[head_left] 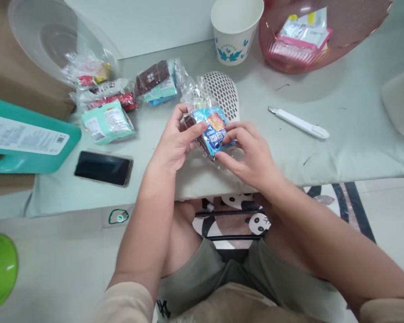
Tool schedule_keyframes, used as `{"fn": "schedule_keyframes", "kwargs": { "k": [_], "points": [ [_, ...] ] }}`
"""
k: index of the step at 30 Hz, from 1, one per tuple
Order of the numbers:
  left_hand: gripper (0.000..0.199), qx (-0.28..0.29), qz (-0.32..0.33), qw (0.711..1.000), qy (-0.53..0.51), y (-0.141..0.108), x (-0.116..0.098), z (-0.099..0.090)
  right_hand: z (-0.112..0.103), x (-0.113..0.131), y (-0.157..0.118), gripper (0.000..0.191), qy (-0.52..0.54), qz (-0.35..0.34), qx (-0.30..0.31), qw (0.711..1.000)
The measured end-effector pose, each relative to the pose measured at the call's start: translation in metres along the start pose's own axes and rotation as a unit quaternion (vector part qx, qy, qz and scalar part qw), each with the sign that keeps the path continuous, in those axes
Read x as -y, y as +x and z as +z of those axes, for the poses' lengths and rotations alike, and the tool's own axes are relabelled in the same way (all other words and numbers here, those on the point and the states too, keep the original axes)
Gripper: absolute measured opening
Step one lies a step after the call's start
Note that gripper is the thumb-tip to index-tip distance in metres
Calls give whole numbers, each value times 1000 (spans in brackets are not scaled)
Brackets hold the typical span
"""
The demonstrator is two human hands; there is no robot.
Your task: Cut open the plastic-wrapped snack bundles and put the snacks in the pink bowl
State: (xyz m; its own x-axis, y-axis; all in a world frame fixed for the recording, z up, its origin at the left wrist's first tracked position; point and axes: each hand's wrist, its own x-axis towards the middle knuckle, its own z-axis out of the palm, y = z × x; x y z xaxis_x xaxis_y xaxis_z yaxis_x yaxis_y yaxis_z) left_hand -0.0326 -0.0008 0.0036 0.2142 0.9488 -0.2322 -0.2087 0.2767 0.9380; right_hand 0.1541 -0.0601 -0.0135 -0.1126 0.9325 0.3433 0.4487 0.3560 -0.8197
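A small blue snack packet (pixel 213 130) with white lettering and an orange picture sits between my two hands, above the table's front part. Clear plastic wrap and a brown packet (pixel 198 134) are bunched with it on the left. My left hand (pixel 183 139) grips this bundle, its thumb pressed on the blue packet's face. My right hand (pixel 244 150) pinches the blue packet's right edge with thumb and fingers. Just behind lies a white perforated piece (pixel 222 92), partly covered by the wrap. More clear-wrapped snack bundles (pixel 156 80) lie to the left, with a mint-green packet (pixel 109 121).
A phone (pixel 103 168) and a teal jug (pixel 27 139) are at left, near a clear bowl (pixel 50 36). A paper cup (pixel 235 31) and a pink bowl (pixel 303 54) holding packets stand at the back. A white utility knife (pixel 299 122) lies at right.
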Motion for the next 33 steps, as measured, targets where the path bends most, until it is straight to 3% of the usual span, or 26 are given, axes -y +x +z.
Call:
{"fn": "schedule_keyframes", "kwargs": {
  "k": [4,13,19,25,29,33],
  "points": [
    [48,-5,12,1000,1,1,-1,-3,-1,0,0,3,-35,-16,-15,999],
    [49,-19,11,1000,1,2,1,-1,3,1,-7,8,-156,-11,-32,987],
    [48,-22,12,1000,19,3,0,-1,-4,3,-2,9,-98,12,-70,993],
    [39,-37,20,999,9,1,-5,-5,-28,-7,5,14,-52,51,-127,989],
    [33,-69,44,996,-26,4,-8,-8,-44,-21,7,17,-37,126,-96,987],
    [27,-86,18,996,-7,9,-6,-12,-45,-21,7,11,-15,177,-94,980]
  ]
}}
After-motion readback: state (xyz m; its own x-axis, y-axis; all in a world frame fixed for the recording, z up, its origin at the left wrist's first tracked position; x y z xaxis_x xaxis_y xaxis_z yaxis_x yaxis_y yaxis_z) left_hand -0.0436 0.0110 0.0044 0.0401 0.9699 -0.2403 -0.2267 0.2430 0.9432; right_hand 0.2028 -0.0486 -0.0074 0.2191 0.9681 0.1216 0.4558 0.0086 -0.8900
